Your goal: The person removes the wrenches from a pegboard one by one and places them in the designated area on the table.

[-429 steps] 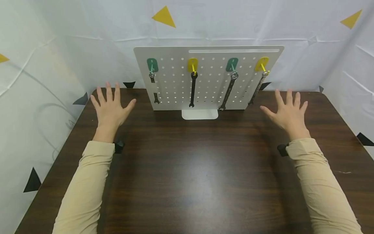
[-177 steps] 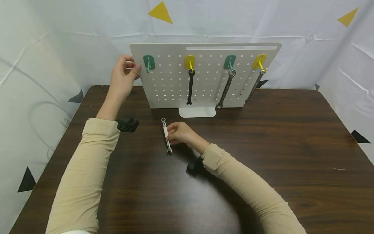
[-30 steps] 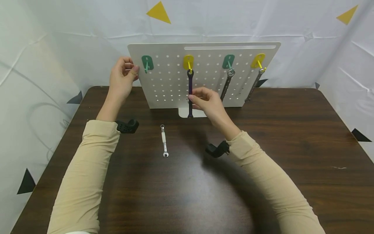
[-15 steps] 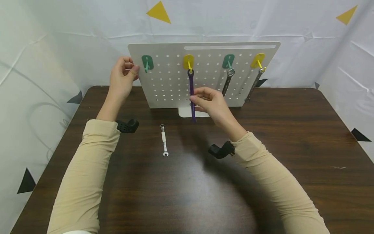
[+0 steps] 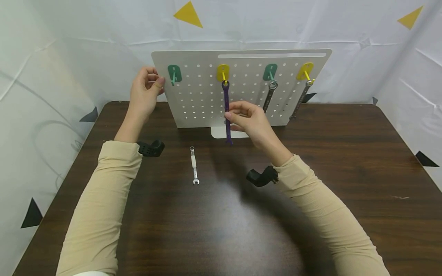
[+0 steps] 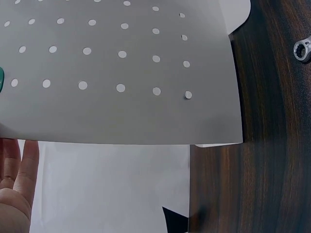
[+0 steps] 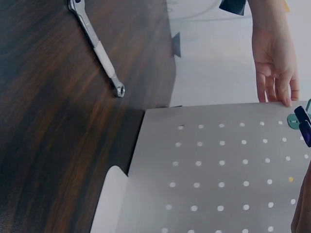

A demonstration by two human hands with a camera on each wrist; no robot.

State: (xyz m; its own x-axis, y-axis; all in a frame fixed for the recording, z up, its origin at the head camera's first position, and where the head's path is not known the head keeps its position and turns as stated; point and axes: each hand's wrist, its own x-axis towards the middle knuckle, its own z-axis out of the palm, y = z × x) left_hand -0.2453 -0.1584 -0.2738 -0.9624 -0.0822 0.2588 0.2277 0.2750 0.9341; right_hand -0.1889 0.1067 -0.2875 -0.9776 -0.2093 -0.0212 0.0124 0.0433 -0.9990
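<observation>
My left hand (image 5: 144, 90) holds the left edge of the grey pegboard (image 5: 248, 99) between thumb and fingers; its fingertips are partly hidden behind the board. My right hand (image 5: 250, 120) pinches a purple wrench (image 5: 226, 97) near its middle. That wrench's ring end is at the tip of the left yellow hook (image 5: 223, 73), and its lower end tilts out from the board. In the right wrist view only a bit of the purple wrench (image 7: 304, 127) shows. A silver wrench (image 5: 194, 166) with a white band lies on the table, below the bare left green hook (image 5: 174, 74).
One dark metal wrench (image 5: 270, 96) hangs on the right green hook (image 5: 270, 73), another wrench (image 5: 302, 99) on the right yellow hook (image 5: 305, 72). The board's white foot (image 5: 219, 133) rests on the brown table (image 5: 345, 153). White sheeting surrounds the table.
Earlier, the silver wrench went from the left green hook to the table and my left hand took the board's edge. Lately my right hand has tilted the purple wrench's lower end outward and slightly right.
</observation>
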